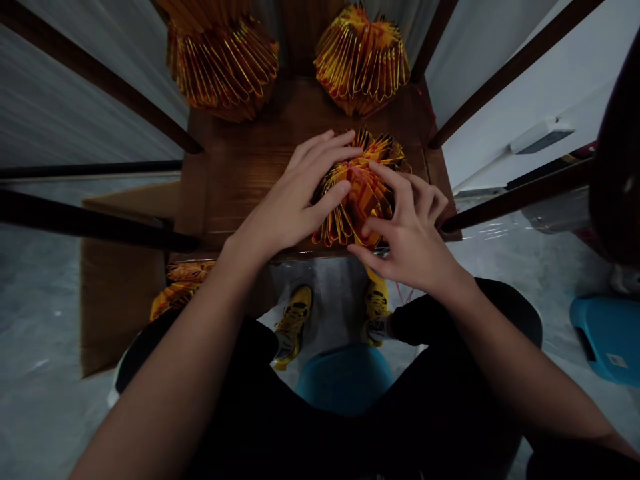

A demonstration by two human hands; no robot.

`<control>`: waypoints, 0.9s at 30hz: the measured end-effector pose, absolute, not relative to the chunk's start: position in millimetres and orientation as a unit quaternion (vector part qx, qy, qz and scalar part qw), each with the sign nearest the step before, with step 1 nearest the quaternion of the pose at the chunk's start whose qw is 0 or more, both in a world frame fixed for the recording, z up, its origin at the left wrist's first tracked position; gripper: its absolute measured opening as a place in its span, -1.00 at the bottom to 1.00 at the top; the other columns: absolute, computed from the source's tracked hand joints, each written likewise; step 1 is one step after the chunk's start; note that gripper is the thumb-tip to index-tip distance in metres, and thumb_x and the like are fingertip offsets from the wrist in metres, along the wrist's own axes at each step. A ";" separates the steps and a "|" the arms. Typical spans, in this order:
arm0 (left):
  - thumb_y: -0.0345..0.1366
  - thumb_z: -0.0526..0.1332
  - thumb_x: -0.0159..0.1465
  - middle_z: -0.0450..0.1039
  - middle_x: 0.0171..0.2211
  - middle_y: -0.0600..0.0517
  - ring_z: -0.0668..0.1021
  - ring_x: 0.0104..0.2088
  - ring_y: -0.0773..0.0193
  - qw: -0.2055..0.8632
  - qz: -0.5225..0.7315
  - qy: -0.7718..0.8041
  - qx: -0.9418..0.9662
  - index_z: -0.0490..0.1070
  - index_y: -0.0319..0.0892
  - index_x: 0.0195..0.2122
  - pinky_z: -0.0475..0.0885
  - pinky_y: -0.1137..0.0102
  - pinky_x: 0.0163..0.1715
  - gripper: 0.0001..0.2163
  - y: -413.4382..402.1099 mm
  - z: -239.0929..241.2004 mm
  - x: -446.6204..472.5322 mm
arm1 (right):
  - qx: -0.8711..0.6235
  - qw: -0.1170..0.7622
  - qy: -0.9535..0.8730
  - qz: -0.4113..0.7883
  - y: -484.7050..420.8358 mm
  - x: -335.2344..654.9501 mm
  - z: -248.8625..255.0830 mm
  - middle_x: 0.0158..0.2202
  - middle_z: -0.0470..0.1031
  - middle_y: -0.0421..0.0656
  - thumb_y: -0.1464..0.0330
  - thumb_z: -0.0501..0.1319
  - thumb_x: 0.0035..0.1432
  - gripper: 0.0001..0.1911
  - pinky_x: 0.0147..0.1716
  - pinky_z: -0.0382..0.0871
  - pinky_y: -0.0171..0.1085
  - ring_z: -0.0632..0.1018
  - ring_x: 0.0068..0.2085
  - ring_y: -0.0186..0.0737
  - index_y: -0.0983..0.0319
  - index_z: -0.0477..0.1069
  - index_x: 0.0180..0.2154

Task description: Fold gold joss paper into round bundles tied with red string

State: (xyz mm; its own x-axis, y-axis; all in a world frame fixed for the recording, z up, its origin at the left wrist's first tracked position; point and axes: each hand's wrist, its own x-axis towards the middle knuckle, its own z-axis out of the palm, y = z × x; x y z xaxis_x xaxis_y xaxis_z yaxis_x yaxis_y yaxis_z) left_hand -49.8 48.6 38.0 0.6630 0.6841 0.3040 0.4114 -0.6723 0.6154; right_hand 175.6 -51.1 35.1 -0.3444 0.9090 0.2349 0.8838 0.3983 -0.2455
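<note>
A pleated gold-and-orange paper ornament [357, 187], rounded like a pineapple or lotus, lies near the front edge of a dark wooden chair seat [235, 173]. Over its left side rests my left hand [305, 193], fingers stretched towards the top folds and thumb set apart along the pleats. My right hand [413, 227] curves round the right side. Its thumb and forefinger are at the front lower folds, a longer finger reaches the top, and the outer fingers are curled. Both hands partly cover the paper.
Two larger pleated ornaments, one at back left [225, 63] and one at back right [363, 57], stand behind. More folded paper [180, 287] is low at left by a cardboard piece [110, 287]. Dark wooden bars flank the seat. Blue stools [345, 380] stand below and at right.
</note>
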 end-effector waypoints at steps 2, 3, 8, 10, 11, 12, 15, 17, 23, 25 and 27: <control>0.17 0.10 0.56 0.07 0.60 0.00 0.04 0.62 -0.10 0.233 0.250 0.317 0.885 0.24 0.10 0.51 -0.02 -0.18 0.60 -0.42 47.6 36.5 -50.4 | -0.558 0.165 -0.813 0.025 -51.5 174.5 34.4 0.63 -0.02 -0.11 0.16 0.30 0.39 -0.71 0.39 0.06 0.42 0.13 0.48 0.43 0.20 0.59 -0.31; 0.24 0.14 0.52 -0.02 0.63 -0.01 -0.01 0.62 -0.15 0.216 0.240 0.322 0.890 0.19 0.12 0.53 -0.06 -0.23 0.59 -0.35 46.6 35.2 -50.7 | -0.561 0.163 -0.812 0.019 -51.4 174.3 34.0 0.63 -0.02 -0.11 0.19 0.28 0.41 -0.72 0.38 0.09 0.40 0.15 0.47 0.42 0.20 0.59 -0.31; 0.44 0.26 0.31 -0.05 0.62 -0.14 0.01 0.61 -0.28 0.173 0.227 0.321 0.903 0.02 0.15 0.58 -0.07 -0.31 0.56 -0.05 38.4 28.6 -47.9 | -0.562 0.166 -0.810 -0.001 -49.6 174.9 33.0 0.63 0.02 -0.08 0.28 0.25 0.41 -0.75 0.32 0.17 0.36 0.19 0.45 0.42 0.22 0.57 -0.33; 0.42 0.29 0.31 0.04 0.59 -0.16 0.05 0.60 -0.30 0.160 0.244 0.334 0.896 0.02 0.15 0.57 -0.07 -0.33 0.54 -0.07 34.4 27.3 -43.9 | -0.561 0.171 -0.810 -0.002 -48.7 175.3 33.5 0.63 0.03 -0.07 0.30 0.24 0.41 -0.76 0.30 0.19 0.36 0.20 0.44 0.42 0.22 0.56 -0.33; 0.39 0.32 0.31 0.05 0.59 -0.15 0.05 0.60 -0.31 0.157 0.249 0.342 0.893 0.03 0.16 0.56 -0.07 -0.34 0.54 -0.08 32.8 27.0 -41.9 | -0.560 0.173 -0.811 -0.001 -48.2 175.6 33.9 0.63 0.04 -0.07 0.31 0.24 0.41 -0.76 0.29 0.20 0.36 0.21 0.44 0.43 0.22 0.56 -0.34; 0.36 0.35 0.30 0.04 0.59 -0.15 0.05 0.60 -0.31 0.157 0.252 0.347 0.890 0.02 0.17 0.55 -0.07 -0.34 0.54 -0.08 31.4 27.0 -40.1 | -0.558 0.175 -0.811 0.002 -47.6 176.1 34.3 0.62 0.05 -0.07 0.32 0.23 0.41 -0.75 0.27 0.20 0.37 0.22 0.43 0.43 0.22 0.57 -0.33; 0.23 0.41 0.29 -0.01 0.60 -0.11 0.01 0.61 -0.28 0.166 0.249 0.353 0.886 0.00 0.19 0.55 -0.03 -0.36 0.53 -0.09 29.9 28.3 -38.4 | -0.559 0.179 -0.810 0.010 -46.2 178.0 35.2 0.61 0.10 -0.12 0.31 0.20 0.42 -0.75 0.27 0.20 0.42 0.25 0.41 0.43 0.19 0.60 -0.30; 0.16 0.39 0.31 -0.04 0.61 -0.08 -0.02 0.62 -0.23 0.173 0.242 0.353 0.887 -0.01 0.17 0.55 -0.03 -0.36 0.55 -0.12 30.9 30.0 -40.8 | -0.563 0.187 -0.805 0.003 -45.7 178.6 35.1 0.60 0.13 -0.15 0.33 0.20 0.40 -0.77 0.29 0.17 0.44 0.28 0.39 0.40 0.17 0.62 -0.27; 0.13 0.35 0.32 -0.09 0.63 -0.03 -0.05 0.62 -0.25 0.184 0.215 0.330 0.900 -0.01 0.08 0.54 -0.06 -0.38 0.57 -0.14 38.3 34.1 -53.7 | -0.578 0.196 -0.792 -0.014 -44.6 176.5 32.1 0.59 0.17 -0.17 0.36 0.16 0.41 -0.76 0.34 0.17 0.40 0.33 0.36 0.34 0.17 0.61 -0.23; 0.14 0.31 0.36 -0.09 0.63 -0.02 -0.05 0.62 -0.24 0.191 0.219 0.328 0.899 -0.01 0.06 0.54 -0.02 -0.35 0.58 -0.17 40.3 33.5 -55.8 | -0.584 0.201 -0.786 -0.026 -43.5 175.8 29.6 0.58 0.19 -0.15 0.37 0.15 0.42 -0.76 0.35 0.17 0.37 0.35 0.36 0.32 0.18 0.59 -0.23; 0.11 0.34 0.36 -0.08 0.63 -0.05 -0.03 0.62 -0.22 0.203 0.230 0.321 0.896 -0.02 -0.01 0.53 0.02 -0.30 0.58 -0.16 41.7 32.1 -56.5 | -0.585 0.214 -0.781 -0.038 -42.4 175.5 26.8 0.57 0.22 -0.13 0.37 0.15 0.42 -0.77 0.32 0.21 0.35 0.37 0.33 0.31 0.19 0.59 -0.22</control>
